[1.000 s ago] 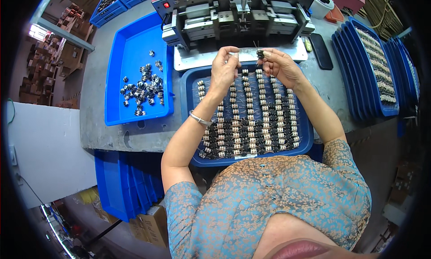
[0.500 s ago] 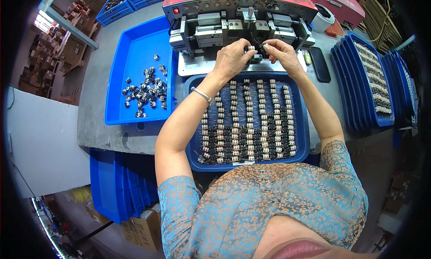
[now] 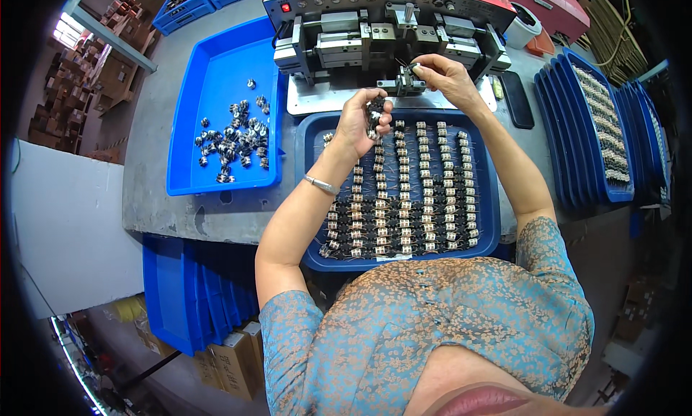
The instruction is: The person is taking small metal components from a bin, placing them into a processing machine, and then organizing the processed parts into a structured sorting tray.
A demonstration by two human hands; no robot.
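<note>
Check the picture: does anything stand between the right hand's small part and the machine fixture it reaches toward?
Nothing visible does. The right hand holds the small part directly at the fixture; the left hand stays below, over the blue tray.

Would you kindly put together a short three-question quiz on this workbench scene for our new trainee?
1. True or false: the left hand holds a few small dark parts above the middle blue tray.
2. Where is the right hand? A) over the left blue tray B) at the fixture in front of the red-topped machine C) on the black flat device
3. Fill in: the loose parts in the left blue tray lie in a ____, not in rows.

Key: 1 true; 2 B; 3 heap.
</note>
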